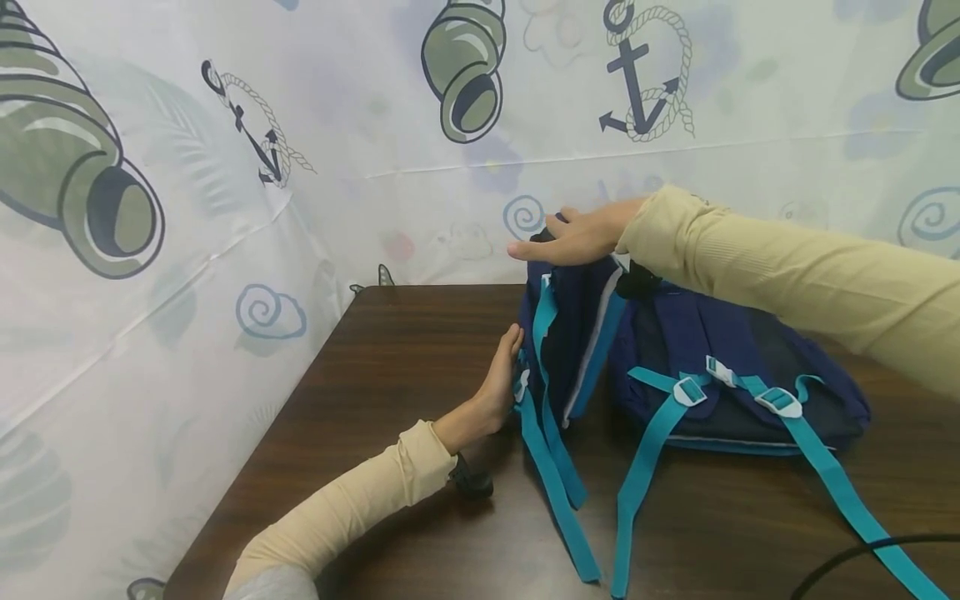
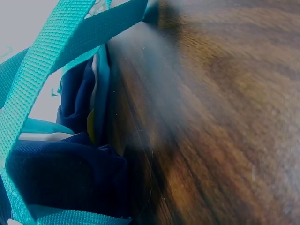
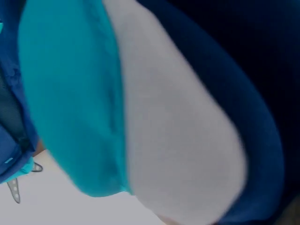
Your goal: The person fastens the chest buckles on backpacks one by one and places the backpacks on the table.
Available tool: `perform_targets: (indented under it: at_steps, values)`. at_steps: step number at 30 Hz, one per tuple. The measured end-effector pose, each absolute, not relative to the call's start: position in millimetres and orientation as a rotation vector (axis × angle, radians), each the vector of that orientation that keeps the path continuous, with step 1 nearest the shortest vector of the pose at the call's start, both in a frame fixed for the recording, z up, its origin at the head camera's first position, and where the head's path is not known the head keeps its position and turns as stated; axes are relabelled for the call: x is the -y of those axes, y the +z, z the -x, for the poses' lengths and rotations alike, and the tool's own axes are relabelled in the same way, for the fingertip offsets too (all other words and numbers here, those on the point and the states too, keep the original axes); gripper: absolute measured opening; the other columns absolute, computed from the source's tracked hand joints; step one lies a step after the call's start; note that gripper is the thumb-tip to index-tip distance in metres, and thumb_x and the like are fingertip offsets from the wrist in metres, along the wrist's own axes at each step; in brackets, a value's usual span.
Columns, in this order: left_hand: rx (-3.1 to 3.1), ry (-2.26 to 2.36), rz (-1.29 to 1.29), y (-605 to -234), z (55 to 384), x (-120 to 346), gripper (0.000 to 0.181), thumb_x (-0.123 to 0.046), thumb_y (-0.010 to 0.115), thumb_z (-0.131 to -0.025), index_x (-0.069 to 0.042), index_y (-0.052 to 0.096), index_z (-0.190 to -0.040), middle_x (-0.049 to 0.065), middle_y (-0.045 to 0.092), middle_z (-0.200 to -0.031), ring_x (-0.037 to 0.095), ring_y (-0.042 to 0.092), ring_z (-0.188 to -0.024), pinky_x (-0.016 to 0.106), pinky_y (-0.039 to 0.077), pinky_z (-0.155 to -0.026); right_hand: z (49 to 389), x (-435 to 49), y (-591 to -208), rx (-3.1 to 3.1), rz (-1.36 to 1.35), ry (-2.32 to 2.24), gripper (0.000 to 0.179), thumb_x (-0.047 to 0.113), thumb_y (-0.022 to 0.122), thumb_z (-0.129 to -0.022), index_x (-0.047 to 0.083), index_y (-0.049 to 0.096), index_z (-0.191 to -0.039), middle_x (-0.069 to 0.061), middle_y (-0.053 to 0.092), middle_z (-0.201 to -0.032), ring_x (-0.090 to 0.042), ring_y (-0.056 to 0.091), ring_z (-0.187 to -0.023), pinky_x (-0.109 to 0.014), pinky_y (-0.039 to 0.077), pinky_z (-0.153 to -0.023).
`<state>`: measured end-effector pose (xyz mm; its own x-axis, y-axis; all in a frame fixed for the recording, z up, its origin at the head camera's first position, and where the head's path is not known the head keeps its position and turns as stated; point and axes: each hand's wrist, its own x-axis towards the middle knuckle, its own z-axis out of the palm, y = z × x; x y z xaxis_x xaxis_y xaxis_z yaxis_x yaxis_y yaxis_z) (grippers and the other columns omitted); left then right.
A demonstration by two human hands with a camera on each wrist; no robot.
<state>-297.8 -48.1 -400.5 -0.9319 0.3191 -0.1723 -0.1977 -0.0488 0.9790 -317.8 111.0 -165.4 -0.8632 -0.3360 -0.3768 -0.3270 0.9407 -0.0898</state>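
Observation:
A navy backpack [image 1: 573, 329] with teal and grey trim stands upright on the brown table [image 1: 420, 333]. My left hand [image 1: 493, 390] presses its left side with extended fingers, beside the teal straps [image 1: 551, 492] that trail down onto the tabletop. Over the bag's top lies my right hand [image 1: 581, 237], fingers spread; the underside of that hand is hidden. The left wrist view shows teal webbing [image 2: 42, 70] close up and navy fabric [image 2: 56, 178]. Teal, grey and navy panels of the bag [image 3: 173, 117] fill most of the right wrist view.
A second navy backpack [image 1: 750, 325] lies to the right, its teal straps [image 1: 645, 467] and white buckles [image 1: 780, 402] facing me. A black cable [image 1: 862, 550] crosses the lower right. Behind the table hangs a patterned white cloth [image 1: 360, 108].

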Motion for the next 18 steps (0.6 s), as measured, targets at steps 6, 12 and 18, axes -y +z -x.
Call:
perform_targets:
  at_steps: [6, 12, 18]
  values:
    - [-1.883, 2.047, -0.15, -399.9, 296.9, 45.4, 0.089, -0.081, 0.027, -0.091, -0.03, 0.011, -0.161, 0.0, 0.003, -0.17, 0.028, 0.003, -0.156, 0.061, -0.001, -0.122, 317.0, -124.6, -171.6, -2.704, 0.525, -0.101, 0.106, 0.083, 0.018, -0.089, 0.008, -0.01, -0.159, -0.02, -0.016, -0.166, -0.048, -0.005, -0.152, -0.069, 0.006, -0.119]
    - [-1.889, 2.031, -0.165, -398.8, 298.8, 45.7, 0.086, -0.079, 0.026, -0.092, -0.029, 0.013, -0.161, 0.0, 0.005, -0.17, 0.028, 0.004, -0.156, 0.06, -0.001, -0.123, 316.4, -136.9, -178.5, -2.721, 0.519, -0.141, 0.107, 0.082, 0.019, -0.089, 0.006, -0.009, -0.159, -0.021, -0.015, -0.166, -0.047, -0.006, -0.152, -0.07, 0.001, -0.118]
    - [-1.898, 2.032, -0.179, -401.8, 299.0, 48.0, 0.089, -0.081, 0.026, -0.091, -0.027, 0.015, -0.161, 0.0, 0.005, -0.17, 0.026, 0.003, -0.156, 0.058, -0.001, -0.123, 316.7, -141.6, -186.0, -2.73, 0.514, -0.197, 0.109, 0.083, 0.021, -0.089, 0.004, -0.007, -0.159, -0.023, -0.014, -0.165, -0.049, -0.003, -0.152, -0.071, 0.004, -0.117]
